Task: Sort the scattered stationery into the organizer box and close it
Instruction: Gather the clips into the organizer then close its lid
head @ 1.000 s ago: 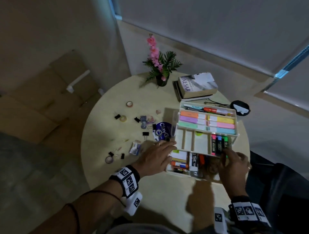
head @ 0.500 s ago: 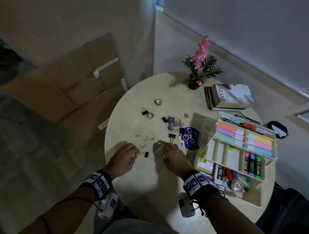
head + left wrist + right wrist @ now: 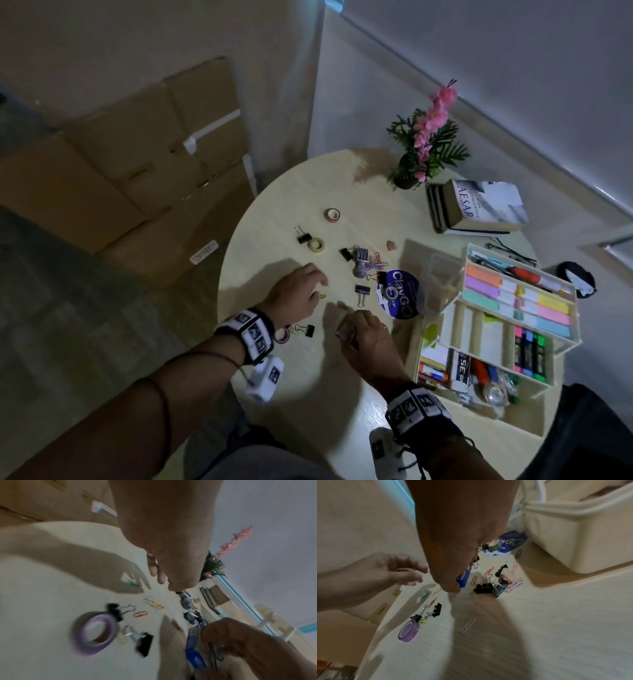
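Note:
The open tiered organizer box (image 3: 496, 419) stands at the table's right, with sticky notes, markers and pens in it. My right hand (image 3: 349, 339) grips a small blue-and-clear box (image 3: 344, 330) (image 3: 464, 576) just above the table, left of the organizer. My left hand (image 3: 318, 287) (image 3: 418, 574) hovers over loose paper clips (image 3: 322, 296), its fingers relaxed and holding nothing. A purple tape roll (image 3: 96, 630) (image 3: 409, 630) and black binder clips (image 3: 306, 329) lie beside my left wrist. More binder clips (image 3: 362, 291) and two tape rolls (image 3: 331, 214) are scattered farther out.
A round blue ClayGo pack (image 3: 399, 294) lies between the clips and the organizer. A potted pink flower (image 3: 424, 150) and stacked books (image 3: 479, 205) stand at the table's far side. Cardboard boxes (image 3: 137, 171) sit on the floor to the left.
Both hands left the organizer and moved left to the scattered clips. My right hand took hold of the small box. My left hand moved farther out over the paper clips.

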Motion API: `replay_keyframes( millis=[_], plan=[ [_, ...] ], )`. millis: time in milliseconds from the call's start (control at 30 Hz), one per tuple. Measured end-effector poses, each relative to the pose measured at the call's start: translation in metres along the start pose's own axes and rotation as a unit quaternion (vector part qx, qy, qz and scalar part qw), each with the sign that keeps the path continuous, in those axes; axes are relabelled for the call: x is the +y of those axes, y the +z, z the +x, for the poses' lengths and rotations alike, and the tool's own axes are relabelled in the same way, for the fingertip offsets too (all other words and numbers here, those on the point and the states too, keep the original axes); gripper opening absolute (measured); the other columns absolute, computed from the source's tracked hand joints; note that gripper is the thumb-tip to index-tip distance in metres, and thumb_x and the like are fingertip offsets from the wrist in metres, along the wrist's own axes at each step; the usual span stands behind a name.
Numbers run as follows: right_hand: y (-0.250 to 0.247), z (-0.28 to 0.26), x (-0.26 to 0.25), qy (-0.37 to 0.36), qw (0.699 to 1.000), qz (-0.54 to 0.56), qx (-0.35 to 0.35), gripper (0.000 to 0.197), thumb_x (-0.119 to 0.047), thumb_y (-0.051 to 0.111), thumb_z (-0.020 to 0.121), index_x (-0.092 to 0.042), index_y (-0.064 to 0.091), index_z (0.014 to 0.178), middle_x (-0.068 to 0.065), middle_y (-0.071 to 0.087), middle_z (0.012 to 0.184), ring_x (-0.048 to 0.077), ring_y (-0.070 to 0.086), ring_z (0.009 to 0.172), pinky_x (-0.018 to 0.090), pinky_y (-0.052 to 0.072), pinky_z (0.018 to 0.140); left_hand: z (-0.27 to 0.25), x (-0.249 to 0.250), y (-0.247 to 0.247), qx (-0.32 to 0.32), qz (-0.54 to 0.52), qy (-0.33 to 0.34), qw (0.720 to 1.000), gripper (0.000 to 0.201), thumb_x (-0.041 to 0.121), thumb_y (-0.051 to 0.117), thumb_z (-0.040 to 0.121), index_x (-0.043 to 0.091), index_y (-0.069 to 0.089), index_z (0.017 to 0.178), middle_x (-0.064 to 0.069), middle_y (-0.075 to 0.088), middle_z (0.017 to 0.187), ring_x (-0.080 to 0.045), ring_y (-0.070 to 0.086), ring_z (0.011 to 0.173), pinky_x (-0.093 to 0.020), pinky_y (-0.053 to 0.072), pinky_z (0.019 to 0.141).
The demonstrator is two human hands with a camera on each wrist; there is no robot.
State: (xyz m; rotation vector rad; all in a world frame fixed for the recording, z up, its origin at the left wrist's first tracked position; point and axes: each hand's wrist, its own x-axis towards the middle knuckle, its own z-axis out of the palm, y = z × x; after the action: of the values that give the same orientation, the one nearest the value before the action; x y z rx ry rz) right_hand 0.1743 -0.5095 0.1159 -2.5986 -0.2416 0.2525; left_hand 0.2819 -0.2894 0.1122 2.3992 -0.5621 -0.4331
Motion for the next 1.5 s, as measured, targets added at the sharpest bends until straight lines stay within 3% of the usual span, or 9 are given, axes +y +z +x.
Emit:
replay_keyframes(
  millis=[333, 633, 800, 900, 967, 1067, 1133, 1367, 1500],
  plan=[
    [-0.071, -0.09, 0.001, 0.096, 0.992, 0.025, 0.083, 0.034, -0.023, 0.08, 0.09, -0.028, 0.058, 0.115, -0.018, 0.061, 0.106, 0.008, 0.059, 0.095, 0.026, 0.051, 0.081, 0.123, 0.059, 0.028, -0.05, 0.149, 0.068, 0.985, 0.05, 0.004, 0.069, 0.083, 0.022, 0.06, 0.129, -0.004, 0.056, 0.13, -0.031, 0.05, 0.122, -0.047, 0.049, 0.097],
    [-0.126, -0.13, 0.066, 0.209, 0.953, 0.048, 0.214, 0.027, -0.012, 0.066, 0.099, -0.024, 0.056, 0.121, -0.006, 0.065, 0.109, 0.013, 0.063, 0.095, 0.019, 0.051, 0.082, 0.132, 0.041, 0.043, -0.035, 0.137, 0.069, 0.987, 0.041, 0.017, 0.075, 0.078, 0.019, 0.062, 0.116, -0.007, 0.063, 0.114, -0.033, 0.052, 0.111, -0.045, 0.052, 0.087],
    [-0.139, -0.123, 0.115, 0.257, 0.949, 0.02, 0.18, 0.037, -0.012, 0.075, 0.094, -0.028, 0.057, 0.122, -0.009, 0.064, 0.105, 0.016, 0.064, 0.095, 0.03, 0.054, 0.077, 0.121, 0.041, 0.038, -0.005, 0.061, 0.08, 0.995, 0.05, 0.014, 0.08, 0.072, 0.023, 0.055, 0.114, 0.001, 0.062, 0.108, -0.025, 0.053, 0.102, -0.043, 0.053, 0.081],
    [-0.151, -0.105, 0.121, 0.249, 0.956, 0.032, 0.154, 0.03, 0.001, 0.07, 0.092, -0.013, 0.061, 0.117, -0.014, 0.062, 0.1, -0.01, 0.065, 0.096, 0.006, 0.048, 0.074, 0.107, 0.049, 0.03, 0.045, -0.009, 0.091, 0.995, 0.053, 0.015, 0.082, 0.072, 0.024, 0.055, 0.116, 0.005, 0.061, 0.108, -0.017, 0.054, 0.092, -0.033, 0.052, 0.075],
    [-0.153, -0.096, 0.132, 0.245, 0.96, 0.027, 0.134, 0.024, 0.003, 0.066, 0.095, -0.013, 0.063, 0.113, -0.017, 0.064, 0.102, -0.021, 0.061, 0.096, 0.006, 0.051, 0.075, 0.09, 0.056, 0.024, 0.062, -0.052, 0.103, 0.991, 0.054, 0.017, 0.086, 0.072, 0.021, 0.057, 0.118, 0.005, 0.061, 0.109, -0.012, 0.055, 0.092, -0.018, 0.045, 0.071],
    [-0.15, -0.092, 0.146, 0.244, 0.961, -0.008, 0.13, 0.026, -0.002, 0.07, 0.094, -0.02, 0.07, 0.112, -0.006, 0.067, 0.117, 0.0, 0.067, 0.1, 0.015, 0.055, 0.086, 0.058, 0.063, 0.023, 0.051, -0.082, 0.109, 0.989, 0.055, 0.022, 0.088, 0.073, 0.025, 0.055, 0.117, 0.012, 0.057, 0.109, -0.004, 0.055, 0.093, -0.01, 0.044, 0.072],
    [-0.146, -0.092, 0.149, 0.238, 0.962, -0.014, 0.135, 0.025, 0.002, 0.071, 0.092, -0.014, 0.074, 0.111, -0.001, 0.061, 0.13, 0.009, 0.066, 0.098, 0.005, 0.049, 0.087, 0.036, 0.066, 0.027, 0.031, -0.093, 0.1, 0.99, 0.057, 0.025, 0.09, 0.072, 0.029, 0.054, 0.116, 0.015, 0.057, 0.108, 0.0, 0.056, 0.094, -0.014, 0.048, 0.075],
    [-0.143, -0.109, 0.152, 0.207, 0.967, 0.02, 0.147, 0.035, -0.003, 0.064, 0.099, -0.014, 0.069, 0.132, -0.001, 0.052, 0.152, 0.006, 0.053, 0.127, 0.005, 0.043, 0.1, 0.004, 0.109, 0.039, 0.0, -0.098, 0.127, 0.987, 0.056, 0.03, 0.089, 0.074, 0.03, 0.057, 0.12, 0.016, 0.056, 0.121, -0.005, 0.059, 0.106, -0.024, 0.055, 0.085],
    [-0.157, -0.127, 0.128, 0.189, 0.953, 0.105, 0.214, 0.02, -0.02, 0.071, 0.098, -0.024, 0.07, 0.117, -0.005, 0.067, 0.128, 0.01, 0.067, 0.112, 0.018, 0.056, 0.087, 0.017, 0.168, 0.051, 0.007, -0.115, 0.166, 0.979, 0.066, 0.037, 0.092, 0.072, 0.027, 0.058, 0.127, 0.013, 0.055, 0.135, -0.007, 0.056, 0.124, -0.025, 0.05, 0.101]
  ],
)
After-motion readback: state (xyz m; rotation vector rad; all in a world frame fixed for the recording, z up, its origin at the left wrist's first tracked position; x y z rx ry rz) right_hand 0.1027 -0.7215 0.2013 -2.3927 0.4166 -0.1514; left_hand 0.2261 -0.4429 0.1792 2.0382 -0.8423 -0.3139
